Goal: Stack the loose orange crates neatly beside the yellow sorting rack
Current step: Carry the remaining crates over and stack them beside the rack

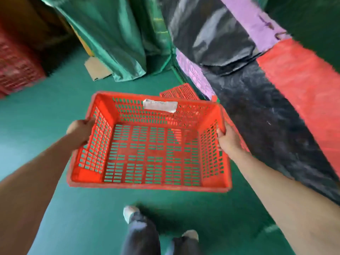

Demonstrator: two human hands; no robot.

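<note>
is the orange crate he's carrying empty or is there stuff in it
Empty. Through the slotted bottom of the orange crate only green floor shows; nothing lies inside.

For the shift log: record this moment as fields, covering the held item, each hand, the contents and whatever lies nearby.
held item: orange crate, perforated, white label on its far wall
contents: empty
left hand: grips the left rim
right hand: grips the right rim
behind it: another orange crate, partly hidden, on the green floor
far left: red crates
</note>
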